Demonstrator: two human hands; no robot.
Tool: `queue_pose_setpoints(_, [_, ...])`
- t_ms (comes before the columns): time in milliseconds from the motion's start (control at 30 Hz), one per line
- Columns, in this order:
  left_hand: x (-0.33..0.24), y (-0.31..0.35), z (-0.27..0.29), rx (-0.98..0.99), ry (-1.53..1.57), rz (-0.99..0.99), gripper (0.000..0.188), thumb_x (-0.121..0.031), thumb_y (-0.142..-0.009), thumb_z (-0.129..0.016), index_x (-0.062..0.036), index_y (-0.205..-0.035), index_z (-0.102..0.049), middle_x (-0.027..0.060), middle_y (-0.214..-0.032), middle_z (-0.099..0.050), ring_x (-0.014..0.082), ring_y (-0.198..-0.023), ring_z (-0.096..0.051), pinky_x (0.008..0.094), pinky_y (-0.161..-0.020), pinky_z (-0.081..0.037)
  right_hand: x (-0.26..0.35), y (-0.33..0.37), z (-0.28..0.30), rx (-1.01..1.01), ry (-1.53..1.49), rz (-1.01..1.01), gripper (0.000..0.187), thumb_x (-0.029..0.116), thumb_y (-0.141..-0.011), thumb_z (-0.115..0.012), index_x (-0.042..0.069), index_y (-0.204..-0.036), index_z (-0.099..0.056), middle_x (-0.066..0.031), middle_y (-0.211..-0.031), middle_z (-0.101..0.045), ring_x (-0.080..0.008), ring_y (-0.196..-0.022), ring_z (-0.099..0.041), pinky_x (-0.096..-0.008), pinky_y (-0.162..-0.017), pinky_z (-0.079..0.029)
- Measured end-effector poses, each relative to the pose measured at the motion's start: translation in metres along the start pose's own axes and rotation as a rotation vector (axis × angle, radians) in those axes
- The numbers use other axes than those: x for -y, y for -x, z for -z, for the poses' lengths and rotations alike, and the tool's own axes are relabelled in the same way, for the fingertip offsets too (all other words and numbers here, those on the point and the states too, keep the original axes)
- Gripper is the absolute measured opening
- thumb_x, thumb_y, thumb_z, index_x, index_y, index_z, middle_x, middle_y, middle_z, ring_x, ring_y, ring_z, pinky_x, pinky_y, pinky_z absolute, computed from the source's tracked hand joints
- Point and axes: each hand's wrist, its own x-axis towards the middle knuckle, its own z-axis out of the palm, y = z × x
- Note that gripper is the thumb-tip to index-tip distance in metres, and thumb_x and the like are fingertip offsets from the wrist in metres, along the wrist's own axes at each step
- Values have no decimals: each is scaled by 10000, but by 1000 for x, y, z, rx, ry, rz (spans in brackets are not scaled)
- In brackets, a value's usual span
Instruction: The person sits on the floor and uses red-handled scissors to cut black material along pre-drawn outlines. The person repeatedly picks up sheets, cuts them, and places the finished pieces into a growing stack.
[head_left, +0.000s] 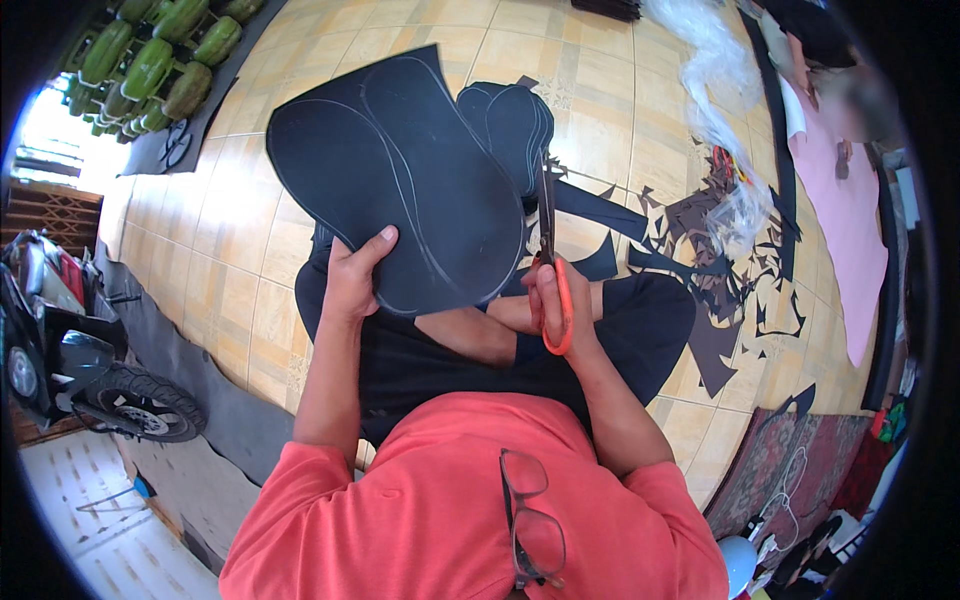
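L hand point(357, 278) grips a black sheet point(400, 190) w/ pale curved outlines at its lower-L edge, thumb on top; the sheet is held up over the person's crossed legs point(645, 320). R hand point(550, 300) is closed round the orange handles of scissors point(566, 320), blades up just beside the sheet's R edge; can't tell if they touch it. Upper R of the sheet, a stack of black cut pieces point(507, 125) sits on the tiled floor point(240, 230). Well R of the sheet: scattered dark offcuts point(712, 365), clear plastic film point(700, 90) & a pink sheet point(845, 230). Far L of the sheet: motorcycle point(90, 360); far upper L, green gas cylinders point(150, 70). Below it, eyeglasses point(517, 545) hang on a red shirt point(420, 510).
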Motion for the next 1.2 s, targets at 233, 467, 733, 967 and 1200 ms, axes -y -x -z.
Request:
queue_pose_setpoints(233, [-3, 13, 16, 69, -203, 192, 604, -57, -773, -727, 28, -1325, -500, 128, -1235, -611, 244, -1133, -581, 360, -1001, -432, 5, -12, -1, -109, 153, 198, 302, 278, -954, -563, -21, -991, -574, -188, -825, -622, -302, -752, -627, -392, -678, -487])
queue_pose_setpoints(467, [0, 22, 6, 162, -303, 278, 618, -83, -765, -749, 28, -1327, -519, 102, -1237, -620, 214, -1160, -551, 329, -1039, -377, 10, -16, -5, -198, 258, 319, 248, 216, -934, -574, -23, -999, -548, -207, -800, -590, -350, -732, -616, -418, -668, -482])
queue_pose_setpoints(733, [2, 24, 4, 174, -289, 306, 594, -82, -772, -738, 27, -1319, -531, 94, -1230, -627, 208, -1160, -553, 324, -1034, -382, 12, -11, -9, -147, 79, 182, 337, 318, -980, -511, -13, -920, -538, -134, -623, -537, -277, -600, -574, -373, -595, -454])
queue_pose_setpoints(967, [-4, 21, 14, 197, -391, 336, 598, -98, -767, -738, 28, -1316, -538, 95, -1242, -622, 213, -1174, -545, 321, -1045, -365, 8, -14, -10, -103, 0, 198, 490, 449, -1021, -385, 15, -849, -534, -6, -579, -470, -76, -476, -423, -242, -446, -330])
queue_pose_setpoints(1200, [-11, 6, 36, 249, -462, 375, 637, -118, -742, -756, 41, -1318, -534, 103, -1250, -614, 211, -1179, -534, 311, -1053, -352, 14, -5, 13, 20, 104, 63, 475, 408, -998, -456, -19, -823, -569, -91, -583, -530, -180, -526, -519, -347, -525, -426])
